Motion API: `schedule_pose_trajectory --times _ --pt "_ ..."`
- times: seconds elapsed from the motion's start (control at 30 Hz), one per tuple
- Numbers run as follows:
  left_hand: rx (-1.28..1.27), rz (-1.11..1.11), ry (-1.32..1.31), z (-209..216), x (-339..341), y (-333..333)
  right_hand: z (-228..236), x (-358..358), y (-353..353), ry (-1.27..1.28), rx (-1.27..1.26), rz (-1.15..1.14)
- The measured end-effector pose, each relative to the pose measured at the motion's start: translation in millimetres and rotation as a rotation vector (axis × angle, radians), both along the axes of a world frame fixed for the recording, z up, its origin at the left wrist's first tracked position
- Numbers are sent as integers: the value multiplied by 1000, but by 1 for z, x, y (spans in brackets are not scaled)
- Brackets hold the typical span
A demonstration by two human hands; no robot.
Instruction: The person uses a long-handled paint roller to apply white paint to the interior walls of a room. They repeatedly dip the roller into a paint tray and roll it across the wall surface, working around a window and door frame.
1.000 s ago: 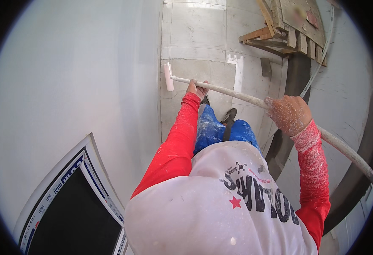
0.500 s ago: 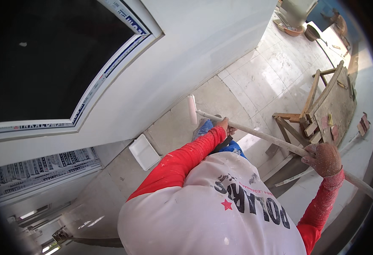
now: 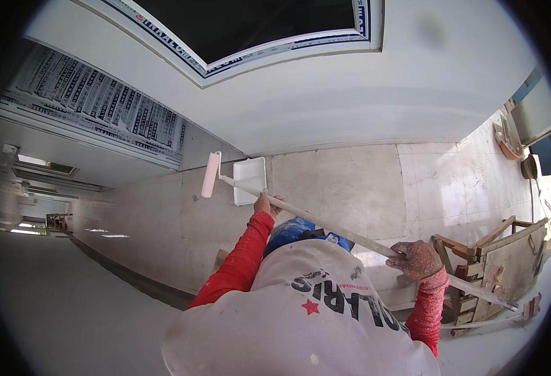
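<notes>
I hold a long pale pole [image 3: 344, 233] with both hands. My left hand [image 3: 266, 204] grips it near the front, just behind the white paint roller [image 3: 211, 175] at its tip. My right hand [image 3: 417, 259], speckled with paint, grips the pole farther back. The roller hangs in the air beside a white paint tray [image 3: 250, 179] that lies on the tiled floor [image 3: 363, 182]. Red sleeves cover both my arms, and my white shirt [image 3: 300, 319] fills the lower middle of the view.
A white wall [image 3: 325, 94] with a dark window [image 3: 244, 25] in a taped frame runs across the top. A wooden trestle [image 3: 495, 257] stands at the right. A strip covered in newspaper [image 3: 93, 103] is at upper left. A long corridor [image 3: 49, 282] stretches left.
The view has swung round from the wall toward the floor and corridor. The roller now hangs by the paint tray. Both hands keep their grip on the pole.
</notes>
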State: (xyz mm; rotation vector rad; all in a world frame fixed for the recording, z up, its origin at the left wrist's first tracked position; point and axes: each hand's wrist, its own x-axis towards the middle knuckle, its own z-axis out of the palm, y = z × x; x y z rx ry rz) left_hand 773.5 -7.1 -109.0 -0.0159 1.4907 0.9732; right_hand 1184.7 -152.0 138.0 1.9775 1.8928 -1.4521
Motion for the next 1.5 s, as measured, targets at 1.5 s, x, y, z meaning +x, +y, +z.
schedule_pose_trajectory --times 1.5 --pt "129 -989 -428 -59 -98 58 -24 -439 -54 -286 -162 -704"
